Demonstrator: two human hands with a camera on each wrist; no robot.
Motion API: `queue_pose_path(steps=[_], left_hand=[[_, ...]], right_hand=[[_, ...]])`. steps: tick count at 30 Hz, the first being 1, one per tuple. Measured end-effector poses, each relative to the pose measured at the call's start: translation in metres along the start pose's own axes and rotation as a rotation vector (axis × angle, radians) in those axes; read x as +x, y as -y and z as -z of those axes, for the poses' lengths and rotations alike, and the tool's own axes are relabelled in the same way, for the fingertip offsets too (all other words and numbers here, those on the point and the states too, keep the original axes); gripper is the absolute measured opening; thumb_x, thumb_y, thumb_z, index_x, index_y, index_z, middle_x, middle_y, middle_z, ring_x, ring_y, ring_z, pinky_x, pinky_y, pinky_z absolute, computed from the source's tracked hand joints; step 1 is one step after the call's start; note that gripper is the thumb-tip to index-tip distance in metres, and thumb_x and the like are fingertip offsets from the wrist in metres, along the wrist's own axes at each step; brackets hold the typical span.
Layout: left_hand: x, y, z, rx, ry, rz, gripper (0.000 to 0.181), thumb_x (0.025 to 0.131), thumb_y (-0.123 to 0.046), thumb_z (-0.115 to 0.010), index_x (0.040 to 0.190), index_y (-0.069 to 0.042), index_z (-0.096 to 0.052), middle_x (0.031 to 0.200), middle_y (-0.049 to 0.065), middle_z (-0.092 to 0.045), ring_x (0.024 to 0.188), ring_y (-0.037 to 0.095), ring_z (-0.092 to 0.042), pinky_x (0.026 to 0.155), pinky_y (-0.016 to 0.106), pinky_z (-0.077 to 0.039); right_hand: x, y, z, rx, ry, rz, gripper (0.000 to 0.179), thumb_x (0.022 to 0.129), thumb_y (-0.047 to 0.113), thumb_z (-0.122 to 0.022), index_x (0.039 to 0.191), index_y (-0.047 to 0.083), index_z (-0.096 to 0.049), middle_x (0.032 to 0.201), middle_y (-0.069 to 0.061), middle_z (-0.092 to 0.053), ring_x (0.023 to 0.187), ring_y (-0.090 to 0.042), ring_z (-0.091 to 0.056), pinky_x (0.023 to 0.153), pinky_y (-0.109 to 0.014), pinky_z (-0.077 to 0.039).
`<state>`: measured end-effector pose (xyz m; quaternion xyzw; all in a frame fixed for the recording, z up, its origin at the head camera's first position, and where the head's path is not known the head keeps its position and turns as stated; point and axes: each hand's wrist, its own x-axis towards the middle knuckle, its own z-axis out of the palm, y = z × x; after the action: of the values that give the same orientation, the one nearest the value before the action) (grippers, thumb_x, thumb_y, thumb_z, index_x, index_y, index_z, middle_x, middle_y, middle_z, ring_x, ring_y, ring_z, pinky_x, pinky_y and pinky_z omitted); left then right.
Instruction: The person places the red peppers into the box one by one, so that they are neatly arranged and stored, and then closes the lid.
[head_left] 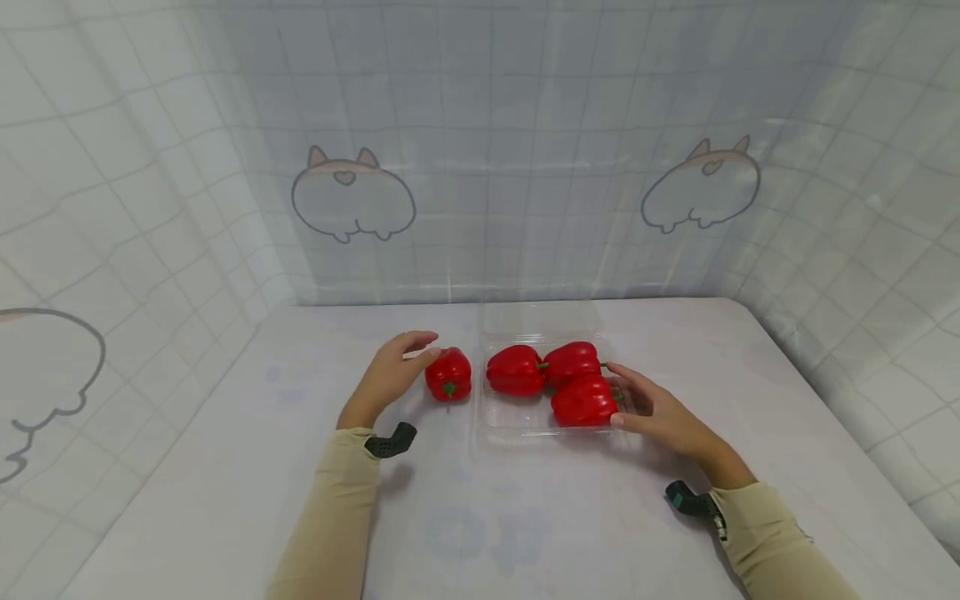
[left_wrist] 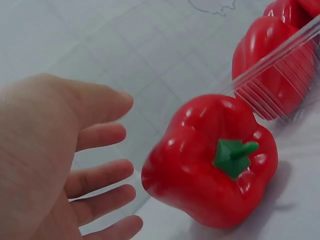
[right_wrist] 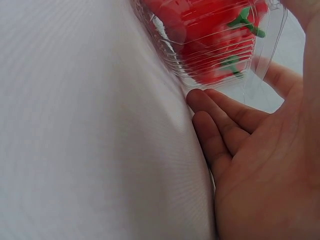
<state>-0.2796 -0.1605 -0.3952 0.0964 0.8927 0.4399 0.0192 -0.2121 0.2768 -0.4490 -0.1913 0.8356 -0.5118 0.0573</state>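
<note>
A lone red bell pepper point(head_left: 448, 375) with a green stem stands on the table, left of a clear plastic container point(head_left: 517, 432). My left hand point(head_left: 396, 371) is spread beside this pepper; in the left wrist view a gap shows between the fingertips and the pepper point(left_wrist: 210, 165). Inside the container lie three red bell peppers: one at the left point(head_left: 515, 372), one at the back point(head_left: 572, 363) and one in front point(head_left: 583, 402). At the container's right end, my right hand point(head_left: 660, 417) has its thumb and fingers spread around the ribbed wall point(right_wrist: 215, 60), with fingertips right at it.
The container's clear lid point(head_left: 540, 317) lies folded back behind it. A pale table point(head_left: 480, 517) extends to the front and both sides. Behind it rises a white grid-patterned curtain point(head_left: 487, 167) with cartoon drawings. Each wrist wears a small black camera point(head_left: 392, 440).
</note>
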Motion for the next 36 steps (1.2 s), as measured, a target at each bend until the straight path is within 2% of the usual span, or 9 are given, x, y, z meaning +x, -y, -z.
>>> queue_pose_path(steps=[8, 15, 21, 30, 36], left_hand=[[0.001, 0.007, -0.004, -0.001, 0.075, 0.057, 0.062, 0.092, -0.056, -0.064, 0.145, -0.027, -0.050, 0.154, 0.007, -0.039, 0.142, 0.034, -0.032, 0.108, 0.063, -0.035], [0.004, 0.009, -0.008, 0.035, 0.102, 0.059, 0.071, 0.089, -0.051, -0.071, 0.149, -0.025, -0.044, 0.156, 0.007, -0.034, 0.141, 0.032, -0.033, 0.103, 0.060, -0.043], [0.005, 0.011, -0.009, 0.001, 0.117, 0.041, 0.086, 0.087, -0.050, -0.073, 0.157, -0.024, -0.031, 0.158, 0.010, -0.033, 0.140, 0.035, -0.036, 0.102, 0.060, -0.043], [0.002, 0.013, -0.010, 0.003, 0.177, 0.057, 0.080, 0.086, -0.054, -0.073, 0.153, -0.024, -0.040, 0.152, 0.005, -0.042, 0.138, 0.033, -0.039, 0.100, 0.059, -0.046], [0.003, 0.011, -0.011, -0.028, 0.169, 0.078, 0.087, 0.084, -0.048, -0.077, 0.156, -0.025, -0.033, 0.152, 0.007, -0.039, 0.137, 0.033, -0.039, 0.097, 0.057, -0.049]], right_hand=[[0.001, 0.002, -0.001, -0.008, -0.007, -0.014, 0.088, 0.086, 0.031, -0.078, 0.158, 0.021, -0.029, 0.154, -0.017, -0.038, 0.140, -0.043, -0.037, 0.105, -0.058, -0.041], [0.001, 0.002, -0.001, -0.009, -0.012, -0.017, 0.087, 0.086, 0.031, -0.078, 0.158, 0.020, -0.030, 0.154, -0.018, -0.039, 0.140, -0.042, -0.037, 0.106, -0.059, -0.040], [0.000, 0.002, -0.001, -0.002, -0.012, -0.017, 0.087, 0.086, 0.030, -0.078, 0.158, 0.020, -0.030, 0.153, -0.018, -0.040, 0.140, -0.042, -0.037, 0.106, -0.059, -0.040], [0.000, 0.004, -0.002, -0.011, -0.011, -0.017, 0.088, 0.085, 0.031, -0.078, 0.158, 0.020, -0.029, 0.152, -0.017, -0.042, 0.139, -0.042, -0.038, 0.104, -0.058, -0.042], [0.001, 0.002, -0.001, -0.020, -0.012, -0.014, 0.088, 0.086, 0.031, -0.078, 0.158, 0.021, -0.029, 0.153, -0.017, -0.040, 0.140, -0.042, -0.037, 0.105, -0.058, -0.041]])
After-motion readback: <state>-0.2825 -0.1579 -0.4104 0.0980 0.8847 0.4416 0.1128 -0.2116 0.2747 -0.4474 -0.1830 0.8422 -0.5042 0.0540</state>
